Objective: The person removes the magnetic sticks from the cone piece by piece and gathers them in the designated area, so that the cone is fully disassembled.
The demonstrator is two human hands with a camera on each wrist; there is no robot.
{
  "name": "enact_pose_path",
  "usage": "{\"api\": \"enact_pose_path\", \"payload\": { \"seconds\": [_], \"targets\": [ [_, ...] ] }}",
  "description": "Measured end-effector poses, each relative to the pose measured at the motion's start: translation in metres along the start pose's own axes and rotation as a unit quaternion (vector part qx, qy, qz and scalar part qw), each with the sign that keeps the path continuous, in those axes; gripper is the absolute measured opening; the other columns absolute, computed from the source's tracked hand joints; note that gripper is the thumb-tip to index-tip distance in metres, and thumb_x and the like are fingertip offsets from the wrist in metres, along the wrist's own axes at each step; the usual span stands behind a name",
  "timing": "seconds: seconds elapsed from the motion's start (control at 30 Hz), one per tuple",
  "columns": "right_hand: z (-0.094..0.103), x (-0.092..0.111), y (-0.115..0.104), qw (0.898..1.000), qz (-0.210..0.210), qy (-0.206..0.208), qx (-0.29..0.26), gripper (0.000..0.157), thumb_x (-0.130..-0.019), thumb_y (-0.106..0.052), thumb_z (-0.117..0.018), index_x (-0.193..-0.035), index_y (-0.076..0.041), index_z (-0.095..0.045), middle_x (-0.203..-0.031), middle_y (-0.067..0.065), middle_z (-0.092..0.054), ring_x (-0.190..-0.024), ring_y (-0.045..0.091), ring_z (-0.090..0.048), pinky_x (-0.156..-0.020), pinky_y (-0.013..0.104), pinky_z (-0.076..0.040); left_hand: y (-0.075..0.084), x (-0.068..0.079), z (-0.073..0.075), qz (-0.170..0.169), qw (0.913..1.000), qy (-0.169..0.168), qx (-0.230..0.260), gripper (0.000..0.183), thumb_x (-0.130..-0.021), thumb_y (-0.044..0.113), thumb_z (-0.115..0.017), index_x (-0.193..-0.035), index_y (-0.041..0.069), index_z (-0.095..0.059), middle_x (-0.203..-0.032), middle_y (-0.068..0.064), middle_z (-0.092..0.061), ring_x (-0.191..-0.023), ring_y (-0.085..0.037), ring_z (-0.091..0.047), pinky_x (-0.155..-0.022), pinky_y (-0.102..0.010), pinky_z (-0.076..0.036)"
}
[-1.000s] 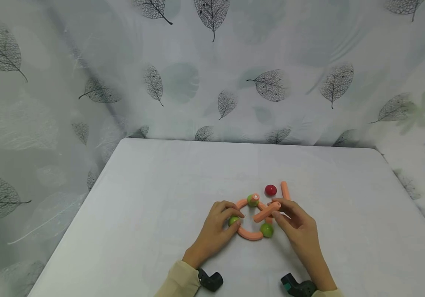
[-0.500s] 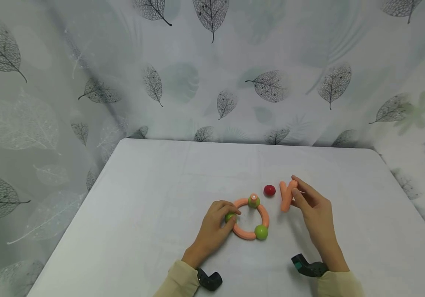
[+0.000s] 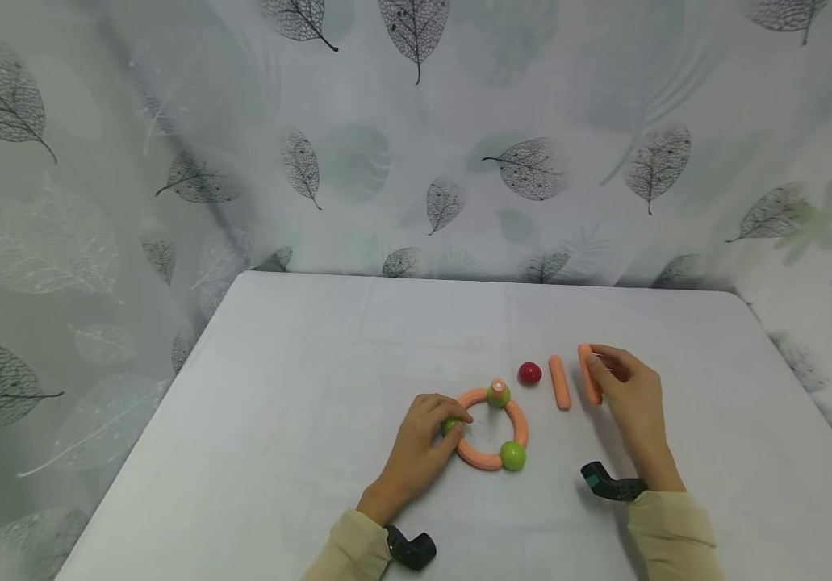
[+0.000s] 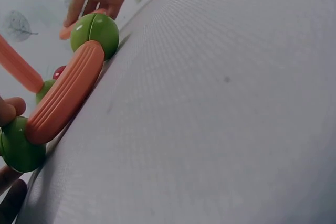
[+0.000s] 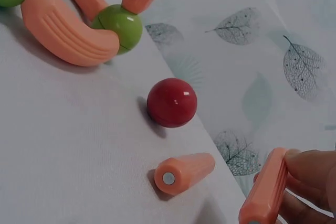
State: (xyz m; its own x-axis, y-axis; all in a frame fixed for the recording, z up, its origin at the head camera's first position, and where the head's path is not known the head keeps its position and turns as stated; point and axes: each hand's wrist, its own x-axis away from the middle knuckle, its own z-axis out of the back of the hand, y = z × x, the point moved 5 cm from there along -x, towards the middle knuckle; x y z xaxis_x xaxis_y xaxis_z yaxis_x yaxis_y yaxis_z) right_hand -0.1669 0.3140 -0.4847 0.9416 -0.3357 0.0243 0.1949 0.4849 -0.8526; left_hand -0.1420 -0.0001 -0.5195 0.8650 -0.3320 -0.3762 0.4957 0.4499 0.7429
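On the white table lies a ring of curved orange magnetic rods (image 3: pixel 478 460) joined by three green balls (image 3: pixel 512 456). A straight orange rod (image 4: pixel 18 66) stands up from the ring's far ball. My left hand (image 3: pixel 416 452) pinches the ring's left green ball (image 4: pixel 23 148) between thumb and fingers. To the right, my right hand (image 3: pixel 628 395) pinches another straight orange magnetic rod (image 5: pixel 265 187) between thumb and fingertips. Between that hand and the ring lies a loose straight orange rod (image 3: pixel 559 383), with a grey metal disc showing in its end. Beside it sits a red ball (image 5: pixel 172 103).
The white table (image 3: pixel 299 347) has its far edge against a leaf-patterned curtain (image 3: pixel 386 161). Black wrist cameras (image 3: pixel 411 549) sit on both wrists, below the beige sleeves.
My right hand has carried its orange rod from over the ring to the right, past the loose rod. The ring has shifted slightly left, with my left hand still on its left ball.
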Motion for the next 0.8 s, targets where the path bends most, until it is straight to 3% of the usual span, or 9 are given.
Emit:
{"api": "enact_pose_path", "payload": {
  "seconds": [0.37,0.6,0.8],
  "targets": [
    [0.009,-0.011,0.019,0.996,-0.047,0.041,0.059,0.054,-0.099,-0.054,-0.064,-0.134,-0.014,-0.071,-0.126,0.016,-0.074,-0.085,-0.01,-0.054,-0.067,0.012,-0.045,0.004,0.0,0.004,-0.034,0.9991,0.02,-0.01,0.015,-0.096,0.01,-0.072,-0.104,0.023,-0.073,-0.112,0.01,-0.068,-0.115,-0.014,-0.058,-0.101,-0.035,-0.049],
    [0.006,-0.01,0.019,0.994,-0.007,0.075,0.081,0.038,-0.102,-0.035,-0.067,-0.126,-0.007,-0.074,-0.119,0.019,-0.076,-0.087,-0.003,-0.056,-0.061,0.009,-0.045,0.003,0.0,0.002,-0.027,0.9995,0.012,-0.005,0.015,-0.097,0.01,-0.071,-0.104,0.024,-0.073,-0.112,0.01,-0.068,-0.115,-0.012,-0.057,-0.101,-0.035,-0.049],
    [0.002,-0.009,0.018,0.992,0.016,0.091,0.084,0.03,-0.101,-0.026,-0.068,-0.12,-0.004,-0.076,-0.11,0.022,-0.077,-0.075,-0.013,-0.05,-0.056,0.012,-0.046,0.003,0.001,0.002,-0.03,0.9994,0.014,-0.009,0.016,-0.097,0.011,-0.072,-0.104,0.025,-0.073,-0.112,0.011,-0.068,-0.115,-0.013,-0.057,-0.101,-0.035,-0.049]
  ]
}}
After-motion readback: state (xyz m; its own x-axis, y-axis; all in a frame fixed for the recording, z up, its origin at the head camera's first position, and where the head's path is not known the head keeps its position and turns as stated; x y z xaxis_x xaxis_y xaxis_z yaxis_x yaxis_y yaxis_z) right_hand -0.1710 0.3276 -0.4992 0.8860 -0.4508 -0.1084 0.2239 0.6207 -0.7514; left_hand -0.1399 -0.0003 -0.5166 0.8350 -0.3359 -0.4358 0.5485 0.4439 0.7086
